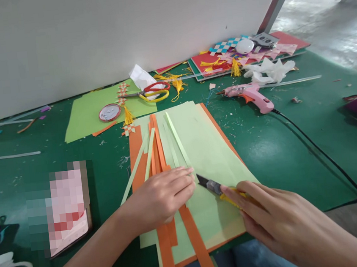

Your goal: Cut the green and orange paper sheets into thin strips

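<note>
A stack of pale green paper (208, 147) lies over orange sheets on the table. My left hand (167, 194) presses down across the paper, its fingers together and reaching to the right over orange strips (196, 238) and light green strips (177, 138). What lies beneath the palm is hidden. My right hand (270, 213) grips a yellow utility knife (214, 186), with its dark blade out and pointing at my left fingertips, a small gap between them. The blade is over the pale green paper.
Behind the stack are scissors (153, 92), a round tin lid (110, 112) and a green sheet (83, 111). A pink glue gun (251, 94) with a black cord lies at the right. A blurred-out phone (68, 208) is at the left.
</note>
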